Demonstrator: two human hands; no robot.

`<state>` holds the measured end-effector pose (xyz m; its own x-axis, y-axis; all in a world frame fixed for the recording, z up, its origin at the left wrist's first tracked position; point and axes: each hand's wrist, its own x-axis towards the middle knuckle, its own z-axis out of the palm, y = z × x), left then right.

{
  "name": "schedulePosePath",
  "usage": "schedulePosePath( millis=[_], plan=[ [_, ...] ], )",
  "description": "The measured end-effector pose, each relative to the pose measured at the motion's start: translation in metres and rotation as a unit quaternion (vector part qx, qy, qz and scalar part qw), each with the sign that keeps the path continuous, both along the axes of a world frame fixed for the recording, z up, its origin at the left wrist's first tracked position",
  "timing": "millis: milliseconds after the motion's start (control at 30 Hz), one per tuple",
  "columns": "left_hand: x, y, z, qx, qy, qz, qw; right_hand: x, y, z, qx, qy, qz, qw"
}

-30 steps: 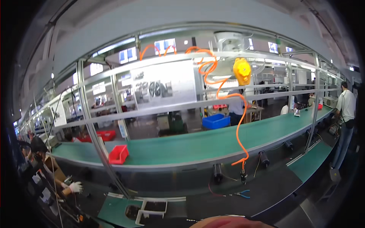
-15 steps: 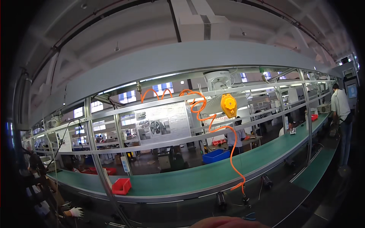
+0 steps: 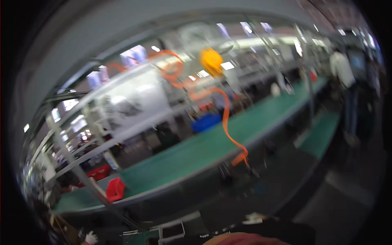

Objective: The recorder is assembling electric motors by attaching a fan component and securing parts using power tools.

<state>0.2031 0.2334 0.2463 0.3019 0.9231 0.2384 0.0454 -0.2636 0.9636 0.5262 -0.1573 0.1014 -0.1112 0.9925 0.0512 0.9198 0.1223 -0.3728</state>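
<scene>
Neither of my hands can be made out; a blurred skin-coloured patch at the lower edge does not show any fingers. Ahead, a long green conveyor belt runs from lower left to upper right. An orange coiled air hose hangs down in front of it, its lower end at a small dark fitting. Above the belt hangs a yellow tool balancer. A red plastic bin sits at the belt's near left end. The whole picture is smeared by motion.
Metal frame posts and rails stand along the belt, with a white poster on them. Beyond lies a blue bin. Another person stands at far right. A white-gloved hand, apparently a co-worker's, shows at lower left.
My view has tilted and swung downward, so the belt slants more and the hose and balancer sit higher and further left. More of the dark area below the belt shows.
</scene>
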Motion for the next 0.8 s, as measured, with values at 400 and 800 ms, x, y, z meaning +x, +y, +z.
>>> schedulePosePath(
  millis=[400,800],
  plan=[
    [-0.085,-0.161,-0.157,-0.375,0.325,-0.136,0.858,-0.075,-0.02,0.05,-0.32,0.287,-0.408,0.805],
    [-0.117,-0.209,-0.199,-0.485,0.39,-0.133,0.771,-0.074,-0.011,0.068,-0.359,0.291,-0.495,0.736]
  ],
)
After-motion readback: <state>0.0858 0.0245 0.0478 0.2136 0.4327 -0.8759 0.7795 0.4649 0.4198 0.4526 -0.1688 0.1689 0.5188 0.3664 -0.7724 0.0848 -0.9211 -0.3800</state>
